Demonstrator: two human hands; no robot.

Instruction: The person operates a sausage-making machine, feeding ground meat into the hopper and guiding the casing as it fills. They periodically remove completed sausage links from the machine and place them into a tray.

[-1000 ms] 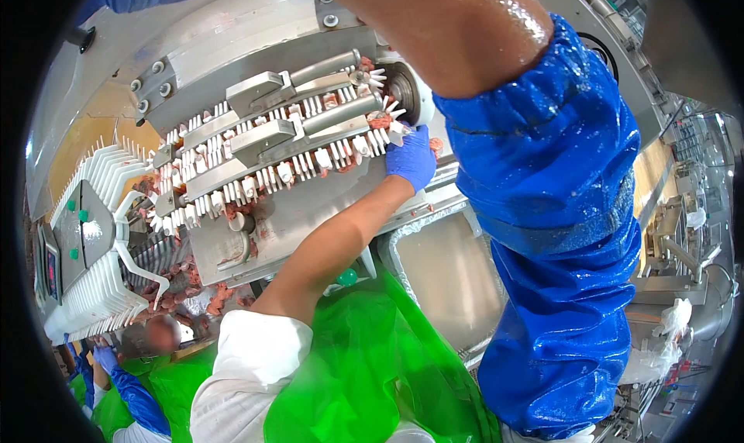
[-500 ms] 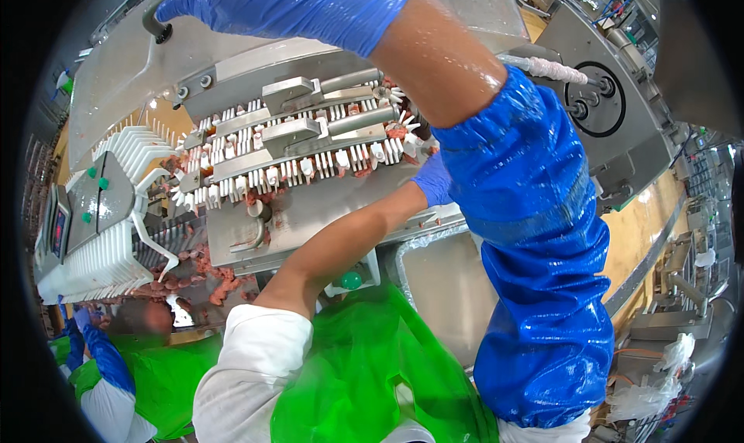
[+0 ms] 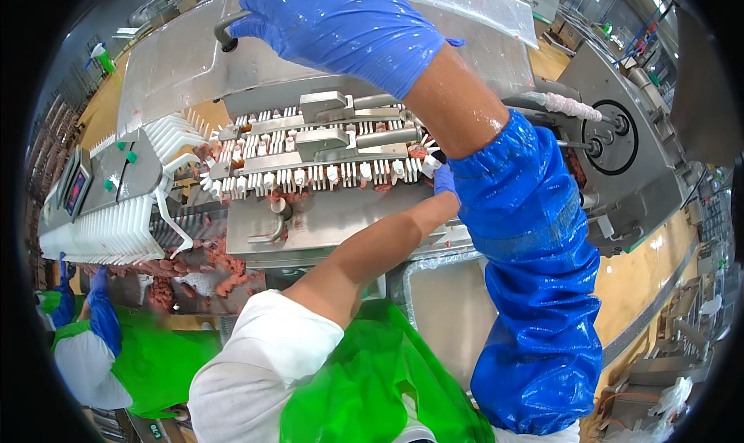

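Observation:
My right hand (image 3: 341, 28), in a wet blue glove and blue sleeve cover, reaches up and left across the machine. Its fingers are closed round a curved metal handle (image 3: 225, 36) on a wide steel lid (image 3: 174, 71). Under that arm, my left hand (image 3: 445, 181), also blue-gloved, reaches to the right end of the toothed bars; the right forearm hides most of it, fingers included. Below the lid lie rows of white plastic teeth (image 3: 310, 177) between steel bars, with bits of pink meat (image 3: 418, 151) caught among them.
White curved guide racks (image 3: 116, 237) and a grey control box stand at left, above a tray of meat pieces (image 3: 229, 272). Co-workers in green aprons (image 3: 163, 358) work at lower left. A steel bin (image 3: 449, 303) stands before me, and a rod (image 3: 570, 106) runs to the machine's right side.
The view has shifted, so the machine sits further right and lower. My right hand still grips the handle, with more of the lid showing. My left hand is more hidden behind the right arm.

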